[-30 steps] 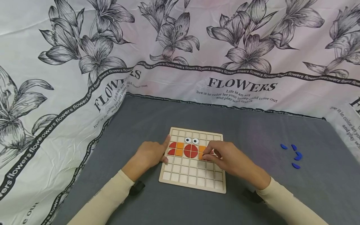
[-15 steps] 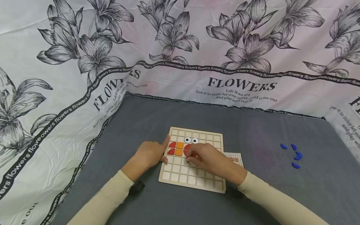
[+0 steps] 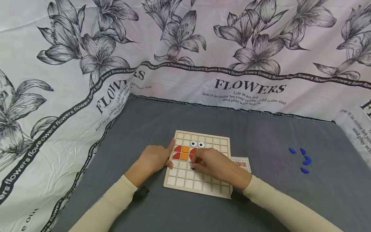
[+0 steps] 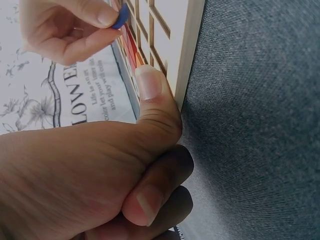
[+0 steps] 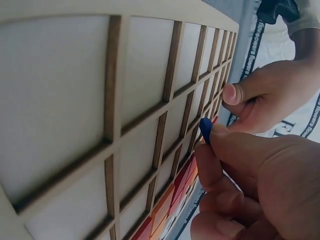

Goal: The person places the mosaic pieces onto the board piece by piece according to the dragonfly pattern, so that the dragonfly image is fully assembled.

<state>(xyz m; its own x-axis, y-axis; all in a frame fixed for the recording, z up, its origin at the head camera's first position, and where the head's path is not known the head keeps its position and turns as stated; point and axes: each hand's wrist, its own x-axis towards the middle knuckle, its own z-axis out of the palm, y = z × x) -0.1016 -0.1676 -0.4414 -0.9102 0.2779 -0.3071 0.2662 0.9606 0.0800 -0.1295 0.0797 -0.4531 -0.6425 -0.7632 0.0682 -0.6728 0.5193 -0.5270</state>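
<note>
Head view: right hand [image 3: 215, 165] pinches 1 blue piece [image 5: 205, 131], probably light, stiff, best held edgewise; left hand [image 3: 153, 158], thumb and forefinger spread, touches grid board [image 3: 198, 184].

Curved blue pc [image 5: 205, 129] pinched in R hand [image 3: 214, 166] over flat pale-wood grid board [image 3: 197, 184] w/ quarter-round red pcs [image 3: 176, 156] & square orange pcs [image 3: 184, 156].

cream long sleeves [image 3: 107, 201], bare hands [image 3: 152, 158], black wrist-worn devices [image 3: 141, 193]

White fabric [image 3: 179, 80] printed with black flowers and lettering lines the left, far and right sides of a grey cloth surface [image 3: 145, 119].
</note>
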